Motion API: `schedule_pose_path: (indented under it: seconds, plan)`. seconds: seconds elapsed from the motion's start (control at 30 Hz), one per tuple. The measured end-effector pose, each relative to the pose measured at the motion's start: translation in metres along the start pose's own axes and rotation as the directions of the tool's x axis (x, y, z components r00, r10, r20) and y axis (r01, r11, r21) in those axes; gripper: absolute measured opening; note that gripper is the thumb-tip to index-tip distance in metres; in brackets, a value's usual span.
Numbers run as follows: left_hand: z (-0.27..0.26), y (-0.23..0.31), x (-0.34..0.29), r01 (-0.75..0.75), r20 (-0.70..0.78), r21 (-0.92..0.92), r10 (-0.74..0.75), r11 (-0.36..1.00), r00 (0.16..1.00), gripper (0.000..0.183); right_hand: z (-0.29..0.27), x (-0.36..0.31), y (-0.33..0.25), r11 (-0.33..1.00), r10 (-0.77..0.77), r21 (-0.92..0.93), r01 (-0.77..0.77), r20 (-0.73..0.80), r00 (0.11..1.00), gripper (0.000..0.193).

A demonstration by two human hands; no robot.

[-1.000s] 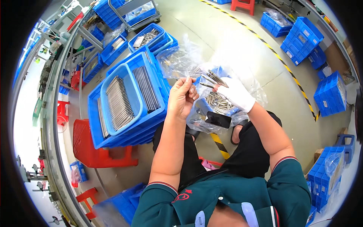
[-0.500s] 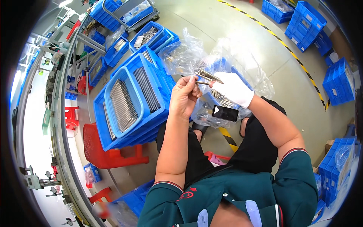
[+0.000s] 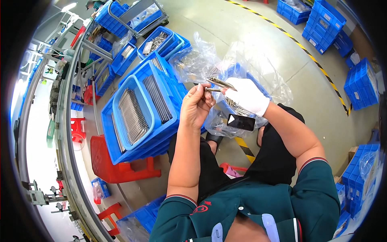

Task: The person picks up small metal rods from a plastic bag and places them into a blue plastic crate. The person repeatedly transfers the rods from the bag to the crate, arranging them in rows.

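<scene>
Pin (image 3: 214, 90): pinching its L end w/ bare L hand (image 3: 196, 103), holding it approx. crosswise toward gloved R hand (image 3: 246, 97), also clutching pin bundle (image 3: 220, 82) there, slanting up-left.

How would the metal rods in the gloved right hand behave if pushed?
The metal rods look stiff, jutting from the right hand with no visible sag. Their shiny surface suggests they may be slippery. Slim and apparently round, they'd probably roll on a flat surface.

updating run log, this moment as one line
right hand: gloved, holding metal rods | left hand: bare, at a rod's end | blue crate: more rods
</scene>
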State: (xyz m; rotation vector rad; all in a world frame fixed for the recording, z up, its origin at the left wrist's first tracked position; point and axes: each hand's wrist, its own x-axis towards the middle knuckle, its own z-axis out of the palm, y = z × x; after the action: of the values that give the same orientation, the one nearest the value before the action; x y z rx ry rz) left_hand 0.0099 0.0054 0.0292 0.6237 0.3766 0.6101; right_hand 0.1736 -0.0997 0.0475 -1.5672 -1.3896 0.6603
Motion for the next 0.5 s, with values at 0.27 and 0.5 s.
schedule_pose_path:
  seconds: [0.27, 0.5]
  plan:
    - [-0.01, -0.006, 0.003, 0.097, 0.147, -0.177, -0.071, 0.979, 0.987, 0.016, 0.004, 0.004, -0.004, 0.987, -0.017, -0.16, 0.017, 0.0, 1.0, 0.023]
    - [0.005, -0.005, 0.001, -0.117, -0.071, 0.407, 0.159, 0.906, 0.985, 0.019, 0.004, 0.007, 0.008, 0.998, 0.064, 0.02, -0.064, -0.003, 0.998, 0.021]
